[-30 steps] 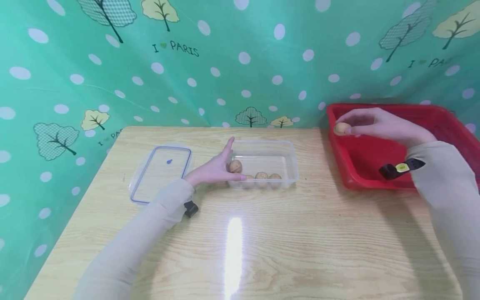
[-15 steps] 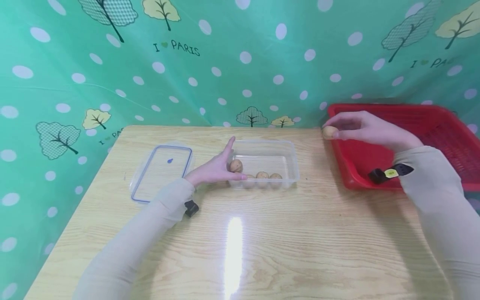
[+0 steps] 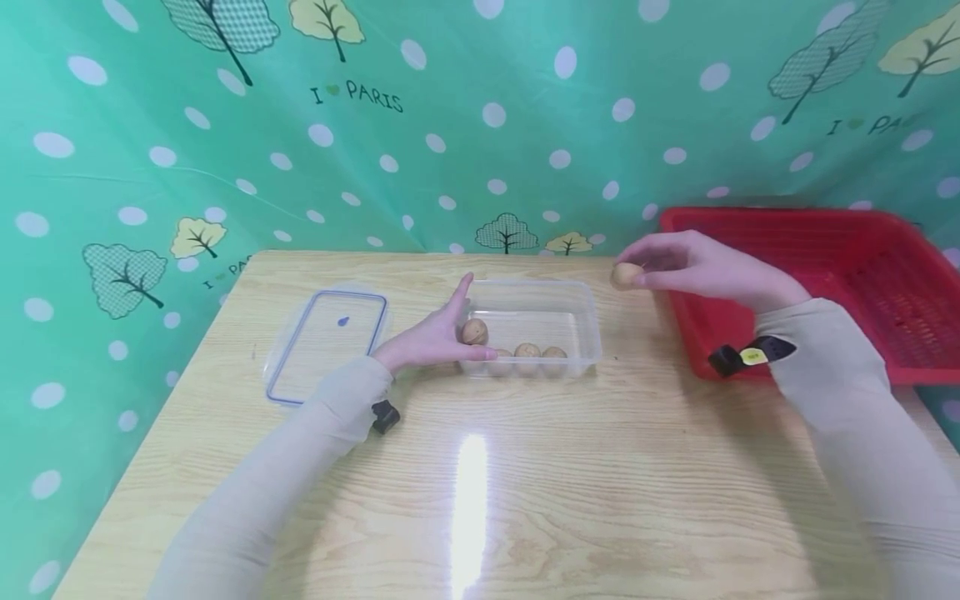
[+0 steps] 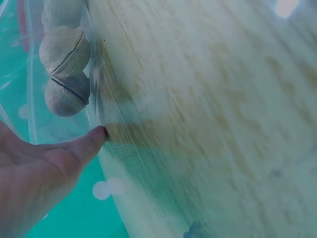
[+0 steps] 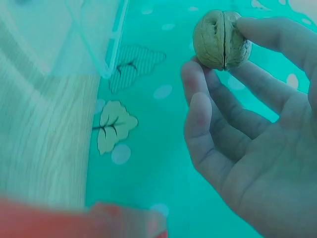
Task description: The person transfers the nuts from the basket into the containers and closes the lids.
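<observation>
A clear plastic box (image 3: 577, 302) stands mid-table and holds several walnuts (image 3: 527, 352) along its near wall. My left hand (image 3: 431, 337) lies flat against the box's left end, fingers straight; its thumb (image 4: 86, 144) touches the wall beside the walnuts (image 4: 66, 94). My right hand (image 3: 693, 265) hovers just right of the box's far corner and pinches one walnut (image 3: 625, 274) at its fingertips. In the right wrist view that walnut (image 5: 221, 39) sits between thumb and fingers (image 5: 210, 84).
The box's blue-rimmed clear lid (image 3: 328, 342) lies flat left of the box. A red plastic basket (image 3: 862, 283) sits at the table's right edge. A green dotted cloth (image 3: 480, 117) hangs behind. The wooden table (image 3: 525, 483) stretches toward me.
My right hand has carried the walnut leftward from above the red basket to near the clear box's right far corner. The left hand has stayed against the box.
</observation>
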